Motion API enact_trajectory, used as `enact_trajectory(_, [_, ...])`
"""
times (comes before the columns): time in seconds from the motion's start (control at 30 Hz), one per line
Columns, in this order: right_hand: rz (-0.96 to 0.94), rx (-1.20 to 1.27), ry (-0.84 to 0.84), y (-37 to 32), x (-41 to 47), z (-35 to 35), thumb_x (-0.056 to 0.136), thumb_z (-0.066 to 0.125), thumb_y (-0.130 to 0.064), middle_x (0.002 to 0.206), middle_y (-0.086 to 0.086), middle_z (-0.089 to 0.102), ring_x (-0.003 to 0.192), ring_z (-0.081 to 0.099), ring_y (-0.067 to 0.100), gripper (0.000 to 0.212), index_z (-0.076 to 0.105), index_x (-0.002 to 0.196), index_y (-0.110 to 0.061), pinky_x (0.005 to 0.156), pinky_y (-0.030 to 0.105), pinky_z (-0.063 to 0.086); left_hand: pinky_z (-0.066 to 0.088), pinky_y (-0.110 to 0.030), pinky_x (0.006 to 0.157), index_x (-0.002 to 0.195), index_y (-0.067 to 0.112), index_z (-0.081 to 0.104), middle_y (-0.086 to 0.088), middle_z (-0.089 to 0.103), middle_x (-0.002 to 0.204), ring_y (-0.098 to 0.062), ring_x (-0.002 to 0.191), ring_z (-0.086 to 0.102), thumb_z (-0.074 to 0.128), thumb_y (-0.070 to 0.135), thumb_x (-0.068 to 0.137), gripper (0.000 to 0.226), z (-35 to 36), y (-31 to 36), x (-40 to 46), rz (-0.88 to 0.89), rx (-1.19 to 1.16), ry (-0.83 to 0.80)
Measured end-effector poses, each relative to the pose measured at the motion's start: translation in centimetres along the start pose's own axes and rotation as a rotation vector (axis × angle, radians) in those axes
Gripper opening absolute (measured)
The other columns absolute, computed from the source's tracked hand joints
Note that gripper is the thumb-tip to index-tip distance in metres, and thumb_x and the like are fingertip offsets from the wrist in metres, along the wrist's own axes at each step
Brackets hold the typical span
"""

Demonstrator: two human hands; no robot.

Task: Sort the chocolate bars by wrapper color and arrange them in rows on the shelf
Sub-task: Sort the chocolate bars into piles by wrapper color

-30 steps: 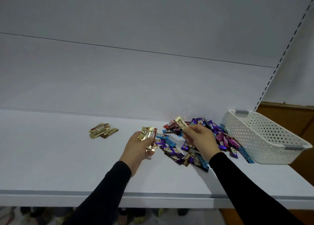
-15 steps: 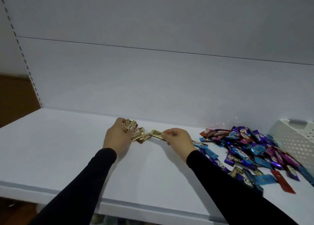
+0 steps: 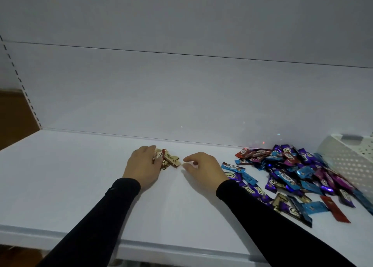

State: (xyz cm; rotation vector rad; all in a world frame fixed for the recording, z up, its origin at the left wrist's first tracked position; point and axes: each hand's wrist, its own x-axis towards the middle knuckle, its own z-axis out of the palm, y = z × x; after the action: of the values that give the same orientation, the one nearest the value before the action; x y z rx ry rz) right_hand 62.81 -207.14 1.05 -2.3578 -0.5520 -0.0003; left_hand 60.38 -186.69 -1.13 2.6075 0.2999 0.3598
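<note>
The left hand was laid over the small cluster of gold-wrapped bars on the white shelf, its fingers bent over the bars' left edge; whether they were actually gripped could not be told. The right hand was held just beside the cluster's right end, fingers loosely curled, nothing held. A mixed pile of blue, purple and red bars was spread to the right, beside a white perforated basket.
</note>
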Motion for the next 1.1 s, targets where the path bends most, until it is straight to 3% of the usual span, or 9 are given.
enact_trajectory(0.1, [-0.079,-0.061,0.017,1.5,-1.9,-2.5,0.096,0.058,-0.034,0.126,-0.004,0.061,0.118,0.053,0.011,0.030,0.066,0.122,-0.021,0.096,0.020,0.035,0.037,-0.036,0.105,0.139,0.009,0.053,-0.010,0.055,0.137,-0.029,0.129,0.047,0.048,0.032,0.102,0.044,-0.4,3.0,-1.5,0.037,-0.061,0.005])
enact_trajectory(0.23, [-0.141,-0.113,0.083,4.2,-5.8,-5.8,0.094,0.061,-0.035,0.123,-0.005,0.061,0.120,0.049,0.008,0.032,0.066,0.122,-0.020,0.101,0.018,0.035,0.029,-0.034,0.113,0.148,0.014,0.045,-0.007,0.047,0.150,-0.024,0.141,0.038,0.050,0.035,0.103,0.050,0.1,7.8,-3.6,0.178,-0.088,-0.079])
enact_trajectory(0.3, [-0.140,-0.139,0.115,5.8,-8.0,-7.6,0.094,0.061,-0.035,0.123,-0.004,0.060,0.119,0.048,0.007,0.033,0.066,0.123,-0.019,0.095,0.006,0.029,0.029,-0.032,0.112,0.147,0.014,0.046,-0.006,0.048,0.149,-0.022,0.140,0.039,0.050,0.034,0.103,0.049,0.8,10.3,-4.8,0.254,-0.100,-0.121])
enact_trajectory(0.37, [-0.109,-0.131,0.170,7.4,-10.0,-9.5,0.094,0.063,-0.034,0.122,-0.006,0.058,0.115,0.048,0.005,0.032,0.067,0.122,-0.020,0.089,0.004,0.028,0.031,-0.031,0.111,0.147,0.015,0.046,-0.004,0.049,0.149,-0.021,0.138,0.041,0.049,0.035,0.103,0.048,1.7,12.7,-6.1,0.310,-0.102,-0.158])
enact_trajectory(0.63, [0.118,-0.179,0.347,14.2,-15.8,-16.1,0.094,0.062,-0.030,0.117,-0.003,0.063,0.103,0.056,0.009,0.026,0.069,0.117,-0.019,0.089,0.020,0.040,0.040,-0.027,0.100,0.137,0.021,0.058,0.000,0.059,0.137,-0.018,0.125,0.053,0.052,0.034,0.100,0.040,5.8,19.7,-9.3,0.462,-0.046,-0.317])
enact_trajectory(0.77, [0.180,-0.310,0.216,16.8,-16.9,-17.2,0.097,0.056,-0.025,0.124,-0.001,0.065,0.114,0.056,0.014,0.028,0.067,0.122,-0.019,0.087,0.017,0.034,0.040,-0.028,0.101,0.143,0.022,0.053,0.000,0.058,0.135,-0.018,0.125,0.051,0.052,0.036,0.101,0.043,7.5,22.4,-10.3,0.516,0.009,-0.370])
enact_trajectory(0.9, [0.198,-0.272,0.194,17.4,-17.2,-17.5,0.097,0.055,-0.023,0.118,-0.004,0.068,0.108,0.059,0.012,0.025,0.071,0.117,-0.020,0.083,0.016,0.035,0.047,-0.037,0.094,0.135,0.021,0.059,-0.001,0.063,0.122,-0.019,0.112,0.055,0.049,0.030,0.102,0.036,8.9,25.2,-10.9,0.615,0.032,-0.425])
enact_trajectory(1.0, [0.219,-0.264,0.203,17.5,-16.3,-17.9,0.097,0.056,-0.024,0.112,-0.002,0.067,0.098,0.059,0.012,0.025,0.070,0.117,-0.018,0.078,0.017,0.035,0.048,-0.039,0.088,0.121,0.017,0.065,-0.006,0.062,0.109,-0.023,0.101,0.056,0.045,0.028,0.104,0.028,9.8,25.6,-10.4,0.515,0.075,-0.381])
enact_trajectory(1.1, [0.294,-0.286,0.203,17.7,-15.1,-17.3,0.092,0.060,-0.036,0.104,0.000,0.068,0.087,0.059,0.012,0.026,0.073,0.106,-0.018,0.074,0.026,0.044,0.047,-0.035,0.088,0.116,0.016,0.066,-0.006,0.059,0.109,-0.023,0.101,0.056,0.050,0.035,0.103,0.029,9.9,25.8,-9.5,0.374,0.120,-0.342])
